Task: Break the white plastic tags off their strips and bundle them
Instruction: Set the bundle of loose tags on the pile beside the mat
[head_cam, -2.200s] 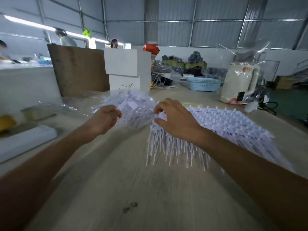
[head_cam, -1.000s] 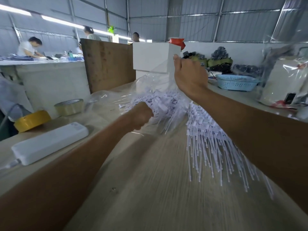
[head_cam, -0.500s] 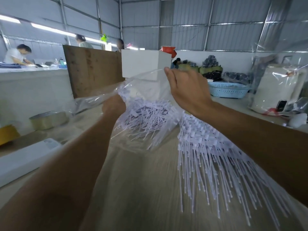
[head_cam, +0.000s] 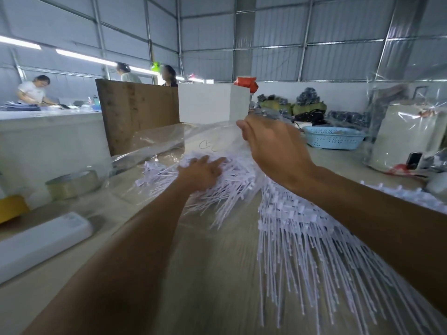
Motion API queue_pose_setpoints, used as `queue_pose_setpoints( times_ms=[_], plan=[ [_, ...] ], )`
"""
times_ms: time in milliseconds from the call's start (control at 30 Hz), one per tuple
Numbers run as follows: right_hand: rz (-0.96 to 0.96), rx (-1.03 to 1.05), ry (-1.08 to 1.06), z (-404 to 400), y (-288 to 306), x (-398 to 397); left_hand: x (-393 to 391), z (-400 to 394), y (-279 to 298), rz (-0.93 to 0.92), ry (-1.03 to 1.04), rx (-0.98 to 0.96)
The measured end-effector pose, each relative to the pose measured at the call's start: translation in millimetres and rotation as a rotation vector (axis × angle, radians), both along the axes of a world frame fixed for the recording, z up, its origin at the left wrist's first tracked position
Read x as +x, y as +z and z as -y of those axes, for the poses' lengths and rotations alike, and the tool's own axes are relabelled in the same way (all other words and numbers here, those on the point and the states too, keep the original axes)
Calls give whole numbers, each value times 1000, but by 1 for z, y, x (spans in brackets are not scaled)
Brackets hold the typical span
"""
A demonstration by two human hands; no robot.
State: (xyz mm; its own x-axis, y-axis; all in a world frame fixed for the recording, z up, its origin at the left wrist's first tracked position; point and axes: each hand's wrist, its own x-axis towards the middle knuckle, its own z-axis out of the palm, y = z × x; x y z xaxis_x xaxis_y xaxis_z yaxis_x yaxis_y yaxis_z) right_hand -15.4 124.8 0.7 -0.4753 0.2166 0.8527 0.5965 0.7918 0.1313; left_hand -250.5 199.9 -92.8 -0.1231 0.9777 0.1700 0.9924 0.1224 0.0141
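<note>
A heap of loose white plastic tags (head_cam: 232, 187) lies inside a clear plastic bag (head_cam: 164, 139) on the wooden table (head_cam: 193, 274). My left hand (head_cam: 202, 172) lies flat on top of this heap, fingers stretched out. My right hand (head_cam: 271, 146) is raised above it and pinches the upper edge of the bag, holding it up. A stack of white tags still joined on their strips (head_cam: 307, 238) lies on the table under my right forearm, the thin tails fanned toward me.
Left on the table are a white power strip (head_cam: 41, 240), a clear tape roll (head_cam: 72, 183) and a yellow roll (head_cam: 11, 207). A brown board (head_cam: 137, 112) and white box (head_cam: 212, 102) stand behind. A blue basket (head_cam: 332, 139) and bagged appliance (head_cam: 408, 136) sit right. People work far left.
My left hand has opened and come down flat onto the loose tags in the bag. My right hand still holds the bag edge up, now a little farther right.
</note>
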Motion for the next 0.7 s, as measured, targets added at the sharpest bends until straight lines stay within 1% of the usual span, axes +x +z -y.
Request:
queue_pose_setpoints(
  times_ms=[67,133,167,200,233,267,300,367,400,433,500,533,633,700],
  plan=[
    [-36,-8,-24,-6,5,11,-28,-3,3,30,154,-17],
    [-20,-52,-102,-14,10,21,-41,-1,3,-45,291,22],
    [-7,-77,-131,-18,11,23,-36,1,2,-99,323,68],
    [-4,-102,-143,-20,11,24,-27,2,2,-114,319,126],
    [-12,-127,-143,-21,10,24,-17,1,1,-87,288,181],
    [-24,-144,-136,-20,8,23,-6,2,0,-34,237,195],
    [-37,-148,-131,-20,5,21,1,2,-1,20,170,154],
    [-70,-137,-107,-16,2,17,13,0,-5,37,58,26],
    [-91,-125,-73,-12,2,15,16,0,-5,-10,47,-9],
    [-111,-106,-35,-8,2,13,20,-2,-5,6,91,-16],
    [-121,-66,25,0,4,9,30,-6,1,116,194,-26],
    [-102,-59,39,4,4,7,35,-10,4,134,188,-33],
    [33,-103,-13,5,1,9,46,-13,11,170,139,-4],
    [85,-164,-51,2,-2,16,49,-6,14,231,207,89]
  ],
)
